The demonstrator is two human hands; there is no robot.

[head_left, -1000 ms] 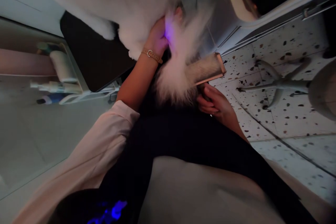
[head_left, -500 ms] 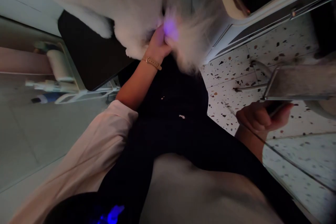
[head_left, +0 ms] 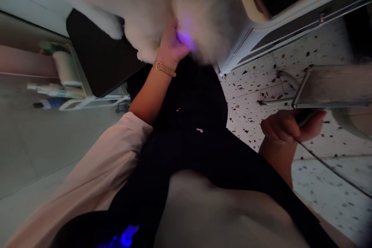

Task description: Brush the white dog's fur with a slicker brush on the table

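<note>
On the dark table top [head_left: 99, 66] at the upper left stands a white fluffy dog [head_left: 151, 4], its paw near the table's edge and its fur filling the top of the view. The left hand [head_left: 171, 46] reaches up into that fur at the dog's rear, fingers buried in the coat and closed around a tuft of it; a small violet glow shows at the fingertips, and a thin strap [head_left: 164, 69] circles the wrist. The right hand [head_left: 290, 126] is well apart from the dog, low at the right over the speckled floor [head_left: 319, 178], curled tight around the dark handle of a wide brush [head_left: 331, 87]. The brush head sits above the fist, its broad face tilted up and matted with pale fur, clear of the dog. A thin dark cord runs from beneath the right hand toward the lower right. A white cabinet [head_left: 270, 27] stands behind the dog, and a cart [head_left: 69, 85] with bottles sits left of the table.
</note>
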